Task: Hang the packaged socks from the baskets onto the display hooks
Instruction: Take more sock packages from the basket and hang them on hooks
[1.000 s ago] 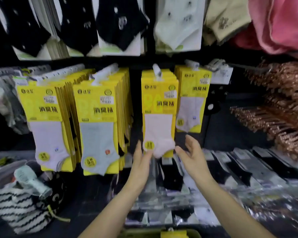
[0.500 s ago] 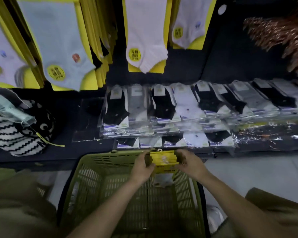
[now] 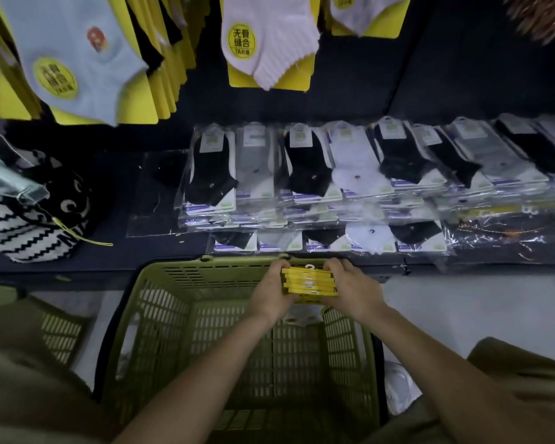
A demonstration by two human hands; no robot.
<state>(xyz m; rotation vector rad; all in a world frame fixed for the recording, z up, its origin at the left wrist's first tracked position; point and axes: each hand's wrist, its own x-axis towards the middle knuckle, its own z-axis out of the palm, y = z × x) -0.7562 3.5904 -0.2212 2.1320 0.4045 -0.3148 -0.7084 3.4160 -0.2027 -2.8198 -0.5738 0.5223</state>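
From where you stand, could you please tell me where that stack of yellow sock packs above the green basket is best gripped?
By its two short ends, coming in from left and right, as the left hand and right hand grip it. The stack of yellow sock packs is several loose flat cards, so clamping both ends should hold them squared and leave the white hanger hooks on top free.

A stack of sock packs [image 3: 309,282] is held btwn the left hand [image 3: 269,294] and right hand [image 3: 354,294], one at each end, above the far rim of a basket [image 3: 180,315] set on the floor [image 3: 478,310] in front of a shelf [image 3: 109,265]. On the shelf, bagged socks [image 3: 334,174] are laid in overlapping rows, ctr to right; a fabric bundle [image 3: 23,232] is placed far left. Carded socks [image 3: 269,40] are hung above. A 2nd basket [image 3: 61,334] is set left of the 1st.
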